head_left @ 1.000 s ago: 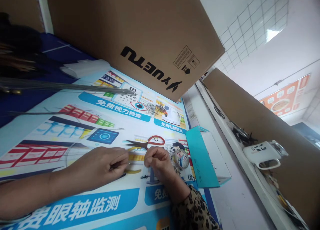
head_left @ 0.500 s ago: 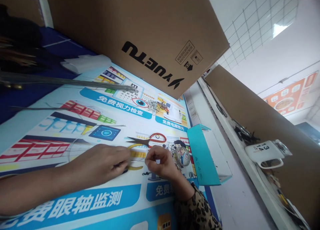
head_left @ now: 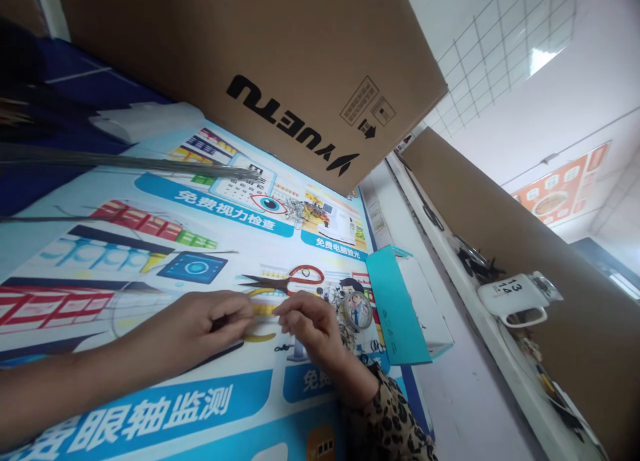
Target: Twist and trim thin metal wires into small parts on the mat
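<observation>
My left hand [head_left: 200, 327] rests on the printed poster [head_left: 150, 407], fingers pinched on a thin wire that runs to my right hand [head_left: 310, 324]. My right hand is also pinched on that wire, its leopard-print sleeve [head_left: 385, 424] below. Just beyond the fingertips lie red-handled scissors [head_left: 290, 281], blades pointing left. A small round transparent reel [head_left: 357, 309] sits right of my right hand.
A bundle of long metal wires [head_left: 130, 162] lies across the poster's far left. A big cardboard box [head_left: 280, 67] stands behind. A teal and white box [head_left: 405, 307] lies at the poster's right edge. A white mug [head_left: 510, 297] hangs on the right cardboard wall.
The hands have drawn slightly closer together and stay pinched on the wire. The view has shifted a little to the right and down.
</observation>
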A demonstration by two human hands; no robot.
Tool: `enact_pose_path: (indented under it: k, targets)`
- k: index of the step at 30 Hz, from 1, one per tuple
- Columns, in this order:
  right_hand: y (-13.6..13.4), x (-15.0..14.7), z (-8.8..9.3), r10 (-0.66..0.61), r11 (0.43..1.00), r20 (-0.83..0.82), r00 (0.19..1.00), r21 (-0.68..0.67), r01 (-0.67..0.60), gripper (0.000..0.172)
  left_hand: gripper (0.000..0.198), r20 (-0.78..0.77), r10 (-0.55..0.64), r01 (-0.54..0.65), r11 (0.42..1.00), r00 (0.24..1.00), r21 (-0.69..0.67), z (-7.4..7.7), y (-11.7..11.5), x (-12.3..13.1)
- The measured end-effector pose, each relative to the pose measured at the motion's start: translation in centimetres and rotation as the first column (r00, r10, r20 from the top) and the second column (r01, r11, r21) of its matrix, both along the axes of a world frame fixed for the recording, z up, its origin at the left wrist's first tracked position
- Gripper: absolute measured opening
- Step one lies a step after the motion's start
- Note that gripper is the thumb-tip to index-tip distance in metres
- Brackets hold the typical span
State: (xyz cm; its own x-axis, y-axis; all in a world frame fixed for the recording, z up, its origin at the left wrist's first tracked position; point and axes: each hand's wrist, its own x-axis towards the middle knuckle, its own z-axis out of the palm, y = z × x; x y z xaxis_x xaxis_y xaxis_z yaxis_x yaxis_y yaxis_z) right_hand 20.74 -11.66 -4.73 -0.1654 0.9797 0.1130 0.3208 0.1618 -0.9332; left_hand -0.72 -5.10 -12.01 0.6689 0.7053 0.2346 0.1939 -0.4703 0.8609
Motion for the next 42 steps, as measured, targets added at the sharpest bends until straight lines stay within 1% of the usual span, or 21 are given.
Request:
enact_pose_path:
  k: [2, 3, 5, 6, 7, 8, 9, 10, 11, 12, 13, 14, 15, 16, 18, 21, 26, 30, 34, 37, 42]
  targets:
    - [0.0, 0.2, 0.4, 0.098, 0.995, 0.006, 0.995, -0.025, -0.098, 0.037, 0.028, -0.012, -0.001, 0.0, 0.99, 1.0, -0.14, 0.4, 0.1, 0.0]
    - [0.1, 0.4, 0.7, 0.156, 0.987, 0.011, 0.988, -0.031, -0.155, 0.041, 0.03, -0.02, -0.008, 0.003, 0.976, 1.0, -0.216, 0.7, 0.1, 0.0]
    - [0.4, 1.3, 1.5, 0.253, 0.967, 0.036, 0.967, -0.046, -0.251, 0.047, 0.035, -0.008, -0.019, 0.015, 0.935, 1.0, -0.354, 1.2, 0.2, -0.1]
    - [0.6, 1.9, 2.0, 0.275, 0.961, 0.069, 0.959, -0.053, -0.272, 0.047, 0.036, 0.0, -0.025, 0.022, 0.911, 1.0, -0.412, 1.4, 0.3, -0.2]
    - [0.8, 2.7, 2.6, 0.272, 0.962, 0.133, 0.953, -0.059, -0.266, 0.044, 0.038, 0.01, -0.032, 0.033, 0.889, 0.999, -0.457, 1.6, 0.4, -0.3]
    - [1.1, 3.7, 3.3, 0.224, 0.975, 0.243, 0.944, -0.047, -0.219, 0.037, 0.039, 0.025, -0.046, 0.052, 0.873, 0.999, -0.486, 1.7, 0.5, -0.4]
    - [1.3, 4.8, 3.9, 0.157, 0.987, 0.391, 0.907, -0.036, -0.155, 0.03, 0.04, 0.042, -0.061, 0.074, 0.862, 0.997, -0.501, 1.8, 0.6, -0.5]
    - [1.5, 5.9, 4.5, 0.081, 0.996, 0.558, 0.826, -0.019, -0.084, 0.026, 0.04, 0.058, -0.071, 0.091, 0.855, 0.996, -0.51, 1.9, 0.8, -0.5]
    - [1.7, 7.1, 5.0, 0.015, 1.0, 0.736, 0.677, -0.021, 0.001, 0.024, 0.041, 0.068, -0.074, 0.099, 0.849, 0.995, -0.52, 2.0, 0.9, -0.6]
    - [1.9, 8.2, 5.4, 0.0, 0.995, 0.886, 0.464, -0.048, 0.09, 0.024, 0.041, 0.077, -0.067, 0.098, 0.841, 0.995, -0.533, 2.1, 1.0, -0.6]
    - [2.0, 9.3, 5.6, 0.04, 0.983, 0.964, 0.263, -0.085, 0.161, 0.025, 0.042, 0.087, -0.052, 0.091, 0.832, 0.995, -0.548, 2.1, 1.0, -0.6]
    - [2.0, 10.2, 5.7, 0.066, 0.975, 0.982, 0.179, -0.101, 0.198, 0.024, 0.042, 0.096, -0.032, 0.081, 0.822, 0.995, -0.564, 2.2, 1.1, -0.6]
    - [2.1, 11.0, 5.6, 0.094, 0.967, 0.988, 0.122, -0.12, 0.224, 0.023, 0.043, 0.103, -0.016, 0.073, 0.813, 0.995, -0.578, 2.2, 1.1, -0.6]
    - [2.1, 11.6, 5.4, 0.12, 0.961, 0.988, 0.093, -0.139, 0.238, 0.022, 0.043, 0.11, -0.011, 0.074, 0.807, 0.994, -0.586, 2.2, 1.1, -0.7]
    - [2.1, 12.3, 4.8, 0.156, 0.953, 0.986, 0.065, -0.167, 0.253, 0.021, 0.042, 0.116, -0.016, 0.082, 0.802, 0.993, -0.591, 2.1, 1.1, -0.7]
    - [2.2, 12.6, 3.9, 0.188, 0.945, 0.982, 0.015, -0.185, 0.27, 0.023, 0.043, 0.099, -0.034, 0.088, 0.793, 0.994, -0.603, 1.9, 1.1, -0.8]
    - [2.2, 12.4, 3.2, 0.187, 0.944, 0.981, -0.041, -0.168, 0.282, 0.027, 0.044, 0.095, -0.058, 0.102, 0.815, 0.994, -0.571, 1.7, 1.2, -0.8]
    - [2.1, 12.1, 2.4, 0.169, 0.942, 0.983, -0.07, -0.14, 0.304, 0.027, 0.041, 0.077, -0.075, 0.106, 0.803, 0.994, -0.586, 1.8, 1.2, -0.7]
    - [2.2, 11.8, 1.7, 0.134, 0.938, 0.987, -0.087, -0.098, 0.334, 0.028, 0.038, 0.095, -0.068, 0.112, 0.787, 0.993, -0.606, 2.0, 1.3, -0.7]
    - [2.3, 11.8, 1.5, 0.108, 0.932, 0.99, -0.089, -0.069, 0.356, 0.028, 0.036, 0.105, -0.071, 0.121, 0.776, 0.992, -0.619, 2.0, 1.2, -0.6]
    - [2.3, 12.3, 1.5, 0.088, 0.924, 0.994, -0.059, -0.059, 0.378, 0.025, 0.042, 0.056, -0.08, 0.098, 0.795, 0.995, -0.599, 2.0, 1.1, -0.6]
